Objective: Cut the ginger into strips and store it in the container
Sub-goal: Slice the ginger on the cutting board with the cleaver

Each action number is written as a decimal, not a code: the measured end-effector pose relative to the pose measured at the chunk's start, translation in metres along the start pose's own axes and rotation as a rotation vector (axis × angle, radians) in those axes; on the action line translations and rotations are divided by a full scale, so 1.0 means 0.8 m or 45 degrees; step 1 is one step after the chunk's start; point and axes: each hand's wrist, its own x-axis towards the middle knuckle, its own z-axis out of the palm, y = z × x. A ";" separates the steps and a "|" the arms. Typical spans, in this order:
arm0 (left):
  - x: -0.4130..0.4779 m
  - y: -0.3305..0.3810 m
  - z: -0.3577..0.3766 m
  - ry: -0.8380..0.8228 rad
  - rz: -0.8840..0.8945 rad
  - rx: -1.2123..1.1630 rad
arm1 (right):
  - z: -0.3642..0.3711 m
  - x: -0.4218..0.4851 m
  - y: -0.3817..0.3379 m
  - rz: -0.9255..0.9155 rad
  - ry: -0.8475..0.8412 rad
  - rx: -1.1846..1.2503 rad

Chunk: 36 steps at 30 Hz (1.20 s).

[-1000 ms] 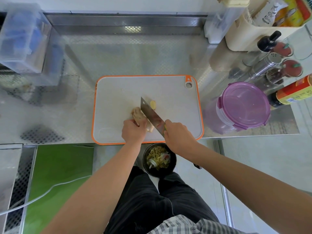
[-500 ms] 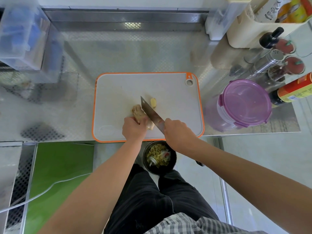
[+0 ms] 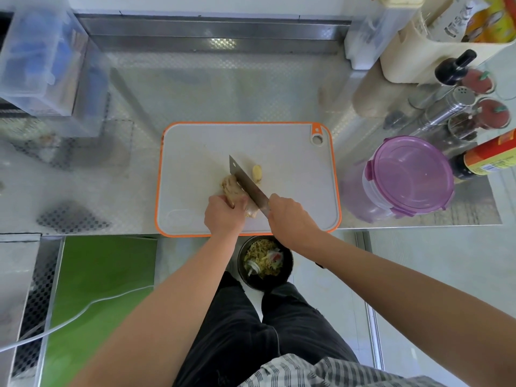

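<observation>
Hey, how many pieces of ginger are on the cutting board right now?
2. A large piece, held by the left hand, lies just left of the knife blade. A small piece lies loose just right of the blade. The blade or hand may hide more.

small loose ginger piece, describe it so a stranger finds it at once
Find the orange-rimmed cutting board in the middle of the steel counter. Near its centre, right of the knife, lies a small pale yellow ginger piece. Unlike the bigger brownish ginger root held by the left hand, it lies loose, no hand on it.
</observation>
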 end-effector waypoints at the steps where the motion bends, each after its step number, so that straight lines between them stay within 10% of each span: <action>1: -0.001 0.000 0.000 -0.005 0.000 0.001 | 0.001 0.001 0.001 -0.004 -0.001 -0.002; 27: -0.011 0.016 -0.051 0.085 0.347 0.561 | -0.040 0.034 0.031 -0.031 0.375 0.409; 36: -0.005 0.014 -0.054 0.172 0.286 0.307 | -0.016 0.013 0.036 0.217 0.336 0.316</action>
